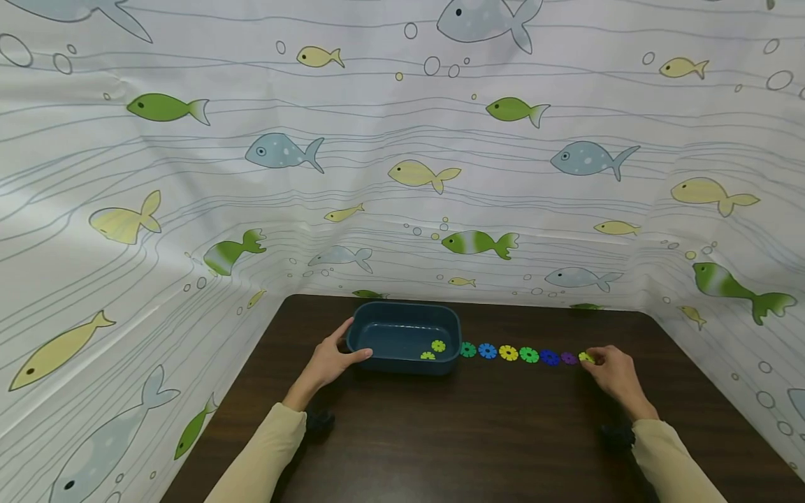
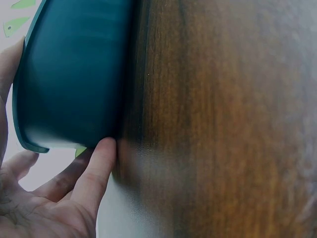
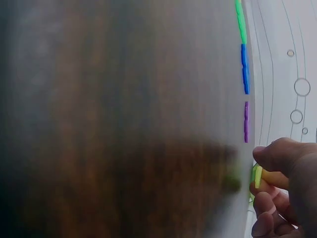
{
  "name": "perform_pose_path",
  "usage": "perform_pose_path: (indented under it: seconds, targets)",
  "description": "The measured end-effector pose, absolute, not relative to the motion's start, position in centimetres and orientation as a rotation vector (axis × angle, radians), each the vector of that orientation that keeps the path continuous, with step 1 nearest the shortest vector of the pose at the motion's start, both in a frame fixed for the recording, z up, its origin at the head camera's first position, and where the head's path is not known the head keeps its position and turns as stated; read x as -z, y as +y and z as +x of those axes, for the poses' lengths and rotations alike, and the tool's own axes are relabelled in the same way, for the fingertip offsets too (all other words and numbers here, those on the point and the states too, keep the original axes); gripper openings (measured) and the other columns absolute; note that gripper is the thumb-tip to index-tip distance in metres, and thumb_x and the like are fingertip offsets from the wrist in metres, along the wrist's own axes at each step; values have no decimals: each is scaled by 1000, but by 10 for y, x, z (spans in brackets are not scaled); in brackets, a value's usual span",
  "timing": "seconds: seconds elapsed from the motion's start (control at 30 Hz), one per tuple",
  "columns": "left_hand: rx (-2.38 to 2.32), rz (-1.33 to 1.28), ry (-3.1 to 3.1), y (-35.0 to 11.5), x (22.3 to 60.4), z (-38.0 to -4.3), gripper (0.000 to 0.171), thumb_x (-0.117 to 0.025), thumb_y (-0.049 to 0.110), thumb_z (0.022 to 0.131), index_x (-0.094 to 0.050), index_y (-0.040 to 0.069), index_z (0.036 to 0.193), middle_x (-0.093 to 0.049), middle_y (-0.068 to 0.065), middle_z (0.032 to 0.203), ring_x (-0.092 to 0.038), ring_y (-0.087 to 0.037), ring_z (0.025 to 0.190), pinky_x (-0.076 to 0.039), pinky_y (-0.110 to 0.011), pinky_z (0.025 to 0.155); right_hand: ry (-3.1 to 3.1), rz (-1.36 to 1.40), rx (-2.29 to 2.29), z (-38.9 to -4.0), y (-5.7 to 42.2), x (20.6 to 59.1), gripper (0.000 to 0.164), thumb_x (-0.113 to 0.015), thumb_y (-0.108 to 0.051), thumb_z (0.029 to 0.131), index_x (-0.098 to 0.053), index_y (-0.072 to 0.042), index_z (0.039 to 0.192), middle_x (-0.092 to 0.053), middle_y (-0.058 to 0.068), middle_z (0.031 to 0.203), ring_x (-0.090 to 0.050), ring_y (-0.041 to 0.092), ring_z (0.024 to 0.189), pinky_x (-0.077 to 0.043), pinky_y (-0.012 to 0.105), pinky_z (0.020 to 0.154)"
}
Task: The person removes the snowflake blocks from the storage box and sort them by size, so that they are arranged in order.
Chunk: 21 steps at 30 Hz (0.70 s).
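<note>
My left hand (image 1: 330, 362) grips the left end of a dark blue-green plastic basin (image 1: 402, 366), thumb over the front rim and fingers along the side wall (image 2: 74, 84). Inside the basin lie two yellow-green snowflake discs (image 1: 438, 346). My right hand (image 1: 618, 376) pinches another yellow-green snowflake disc (image 3: 258, 177) between thumb and fingers, at the right end of a row of discs. From the basin rightward, that row runs teal-green (image 1: 468, 349), light blue (image 1: 487, 351), yellow (image 1: 508, 353), green (image 1: 529, 355), dark blue (image 1: 550, 357) and purple (image 1: 569, 358).
Everything stands on a dark brown wood-grain table (image 1: 478, 433). A white sheet printed with fish (image 1: 415, 175) hangs behind the table and along both sides. The basin and the row lie toward the table's far edge.
</note>
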<state>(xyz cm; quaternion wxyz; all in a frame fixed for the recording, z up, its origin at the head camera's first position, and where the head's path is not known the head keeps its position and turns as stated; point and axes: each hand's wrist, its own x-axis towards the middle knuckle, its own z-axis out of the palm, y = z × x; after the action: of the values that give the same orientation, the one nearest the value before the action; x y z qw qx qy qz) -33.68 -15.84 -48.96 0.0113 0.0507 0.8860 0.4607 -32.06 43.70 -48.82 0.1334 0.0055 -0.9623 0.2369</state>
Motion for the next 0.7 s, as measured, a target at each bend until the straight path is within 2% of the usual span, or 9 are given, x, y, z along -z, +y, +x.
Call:
perform_pose_path:
  seconds: [0.33,0.7]
  targets:
    - [-1436,165,2765,-159,489,-336,103,-82,55,94,-29,18,174,-36,-31,174,-42,-56,157,-41,-78,120,-2822,58,-657,-329,444,496,34,-73,-5,99,-70,20,121,-69,41,114,-69,50,98,-58,63,85]
    - [-1446,154,2741,-159,488,-337,103,-82,54,94,-28,20,175,-33,-29,176,-37,-56,160,-38,-78,122,-2912,17,-766,-334,453,494,38,-72,-10,103,-67,20,126,-64,44,121,-69,51,100,-60,60,82]
